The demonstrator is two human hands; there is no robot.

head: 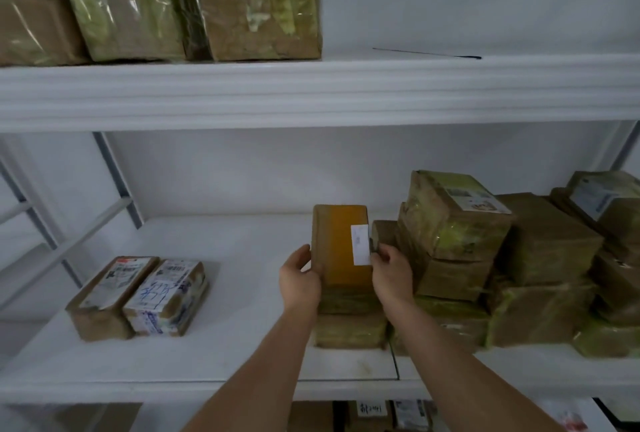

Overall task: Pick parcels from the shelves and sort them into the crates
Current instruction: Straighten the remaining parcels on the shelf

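Both hands are on the same parcel here. The left hand (299,281) grips its left edge with the thumb on the front face, and the right hand (391,275) pinches the right edge just by the white label. The parcel (341,248) is a brown box with a wide band of yellow tape, and it sits on top of a short stack (349,324) of taped boxes on the middle shelf (221,345). Hard to say if it's lifted clear yet or just tipped up, but it looks like the very start of a pick.

As for progress, plenty is left. Right beside the stack there's a big pile of wrapped parcels (502,258) going off to the right, two labelled boxes (138,296) lie well apart on the left of the same shelf, and the upper shelf (311,92) holds several more boxes (166,5). A few more peek out from below. No crates are in view, so how much is already sorted can't be told.
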